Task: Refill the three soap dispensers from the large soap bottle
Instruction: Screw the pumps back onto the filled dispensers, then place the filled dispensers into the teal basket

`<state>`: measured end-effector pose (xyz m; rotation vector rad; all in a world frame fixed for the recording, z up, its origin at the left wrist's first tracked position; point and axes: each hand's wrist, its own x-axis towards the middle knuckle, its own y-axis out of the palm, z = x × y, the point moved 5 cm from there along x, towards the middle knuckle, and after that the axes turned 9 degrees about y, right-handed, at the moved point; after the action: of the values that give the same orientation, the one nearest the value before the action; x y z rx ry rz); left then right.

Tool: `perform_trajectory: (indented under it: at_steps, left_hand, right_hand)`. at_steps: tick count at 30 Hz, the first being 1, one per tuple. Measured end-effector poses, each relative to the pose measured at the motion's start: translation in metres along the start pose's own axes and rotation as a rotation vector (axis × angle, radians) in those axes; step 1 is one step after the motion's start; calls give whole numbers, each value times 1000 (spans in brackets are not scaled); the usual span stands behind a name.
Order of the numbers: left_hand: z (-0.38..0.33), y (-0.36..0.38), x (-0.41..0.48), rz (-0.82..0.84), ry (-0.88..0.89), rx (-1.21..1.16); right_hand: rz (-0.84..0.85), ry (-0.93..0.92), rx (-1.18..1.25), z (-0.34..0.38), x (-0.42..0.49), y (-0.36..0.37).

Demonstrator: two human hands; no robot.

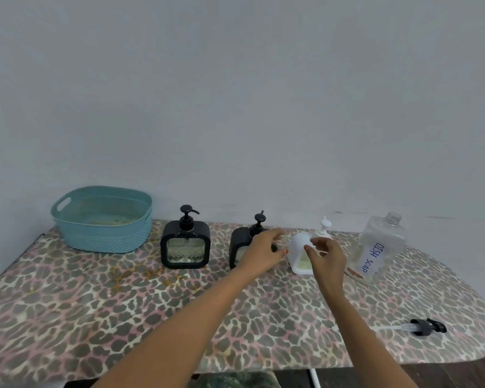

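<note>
Left hand point(263, 253) and right hand point(326, 257) flanked the white dispenser point(298, 254), fingers loose and empty, likely to open it for filling, while the uncapped soap bottle point(378, 247) stood just right, its pump point(427, 327) lying near on the desk point(123, 303).

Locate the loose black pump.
Head view: the pump lies on the table near its right front edge, well in front of the bottle.

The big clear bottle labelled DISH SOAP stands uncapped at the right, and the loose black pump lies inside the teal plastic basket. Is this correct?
Not quite. The head view shows the loose black pump lying on the leopard-print board cover near its right end, not in the teal plastic basket. The clear DISH SOAP bottle does stand uncapped at the right.
</note>
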<state>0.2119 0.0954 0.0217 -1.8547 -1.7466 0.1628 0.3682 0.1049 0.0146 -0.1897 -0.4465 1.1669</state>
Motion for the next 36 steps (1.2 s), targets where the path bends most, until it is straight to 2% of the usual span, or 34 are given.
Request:
perform_trajectory:
  at_steps: [13, 18, 23, 28, 36]
  left_hand:
    - [30, -103, -58, -216, -26, 140]
    - [48, -143, -78, -347, -53, 208]
    - [65, -175, -85, -459, -82, 150]
    - [87, -190, -78, -439, -104, 166]
    - [114, -190, -59, -271, -180, 177]
  right_hand:
    - [262, -160, 38, 63, -59, 86]
    - [360, -160, 59, 78, -72, 117]
    - [444, -161, 6, 85, -74, 149]
    - [514, -148, -124, 84, -66, 177]
    - [724, -103, -211, 78, -53, 209]
